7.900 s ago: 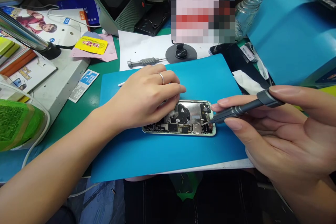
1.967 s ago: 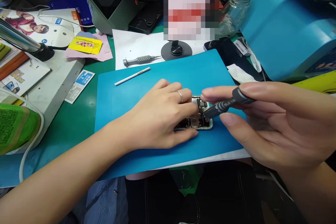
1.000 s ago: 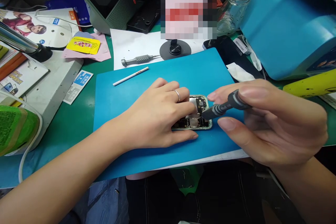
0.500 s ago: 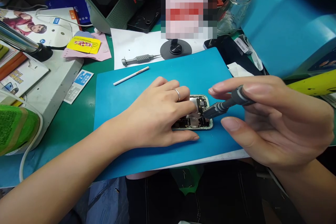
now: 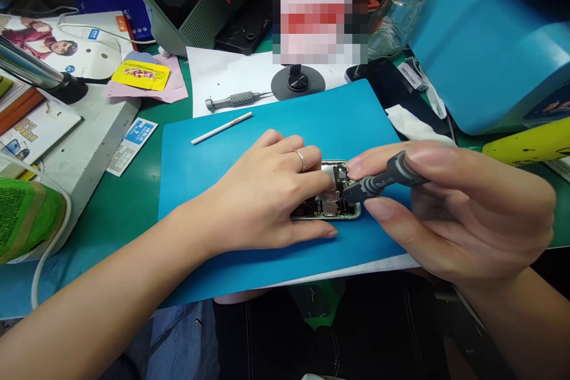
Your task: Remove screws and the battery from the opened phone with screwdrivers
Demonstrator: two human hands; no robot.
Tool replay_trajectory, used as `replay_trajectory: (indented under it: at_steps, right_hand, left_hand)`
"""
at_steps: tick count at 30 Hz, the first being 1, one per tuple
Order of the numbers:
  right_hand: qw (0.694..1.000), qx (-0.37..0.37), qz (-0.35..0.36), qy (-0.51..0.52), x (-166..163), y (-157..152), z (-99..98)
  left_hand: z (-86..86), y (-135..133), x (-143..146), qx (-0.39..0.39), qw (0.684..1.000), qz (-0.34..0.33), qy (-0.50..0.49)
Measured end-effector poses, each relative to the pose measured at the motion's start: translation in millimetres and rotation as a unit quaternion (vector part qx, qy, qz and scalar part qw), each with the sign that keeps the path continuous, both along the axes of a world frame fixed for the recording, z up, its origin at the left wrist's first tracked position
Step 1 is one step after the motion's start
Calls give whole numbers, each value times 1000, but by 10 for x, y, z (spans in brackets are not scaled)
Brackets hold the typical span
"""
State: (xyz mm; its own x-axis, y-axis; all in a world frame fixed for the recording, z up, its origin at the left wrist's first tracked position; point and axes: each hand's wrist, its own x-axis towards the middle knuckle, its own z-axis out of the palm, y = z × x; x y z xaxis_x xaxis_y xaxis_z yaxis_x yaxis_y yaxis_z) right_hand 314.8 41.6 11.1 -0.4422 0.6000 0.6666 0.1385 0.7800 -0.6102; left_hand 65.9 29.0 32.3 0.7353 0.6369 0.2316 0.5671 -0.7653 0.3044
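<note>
An opened phone lies on the blue mat, with its circuit board and metal shields exposed. My left hand lies over the phone's left part, its fingers bent over the far side and its thumb along the near edge, holding it steady. A dark grey screwdriver slants down onto the board from the right. My right hand holds the screwdriver, with a finger on its rear end and the thumb close under the handle. The screwdriver's tip is too small to make out.
Beyond the phone are a white stick, a second screwdriver on white paper, and a round black stand. A glass jar and a blue machine stand at the back right. A yellow tube lies right.
My right hand has shifted slightly left and its fingers have come closer to the phone and the screwdriver. The screwdriver has turned a little. My left hand and the phone stay in place.
</note>
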Motion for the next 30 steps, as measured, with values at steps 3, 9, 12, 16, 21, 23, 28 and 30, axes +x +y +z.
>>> replay_trajectory:
  at_steps: [3, 9, 12, 16, 21, 23, 28, 30]
  right_hand:
    - [998, -51, -41, 18, -80, -77, -23]
    - [998, -55, -40, 12, -123, -130, 1]
    - [999, -16, -41, 4, -72, -66, 26]
    - [996, 88, -10, -4, -21, 48, 88]
    - [994, 101, 5, -33, -27, 66, 136]
    - [996, 82, -11, -39, -33, 37, 129]
    - [995, 83, -24, -44, -18, 16, 122]
    - [995, 83, -9, -47, 4, 23, 126]
  left_hand:
    - [0, -3, -2, -3, 1000, 1, 1]
    - [-2, -8, -6, 2, 1000, 1, 8]
    - [-1, -7, -8, 7, 1000, -1, 8]
    - [6, -4, -6, 7, 1000, -1, 6]
    - [12, 3, -3, 1, 1000, -2, 14]
    - [9, 2, 0, 3, 1000, -2, 14]
    - [4, 0, 4, 6, 1000, -1, 15]
    - [7, 2, 1, 8, 1000, -2, 12]
